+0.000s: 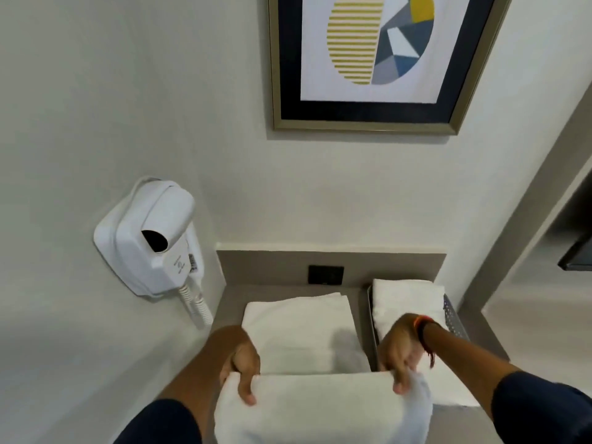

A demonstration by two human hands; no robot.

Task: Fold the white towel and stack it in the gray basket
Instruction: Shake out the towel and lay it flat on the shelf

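A gray counter (230, 302) fills the wall niche. The gray basket (455, 318) sits on it at the right, against the back panel. Just left of the basket, 1 folded white towel (298, 331) lies flat on the counter, its right edge close beside the basket's wall. Bare counter shows left of that towel.

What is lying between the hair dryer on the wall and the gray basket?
In the head view, a folded white towel lies on the counter between the hair dryer and the gray basket.

The wall-mounted hair dryer (150, 238) bears a small logo and sticker, both too blurred to read.
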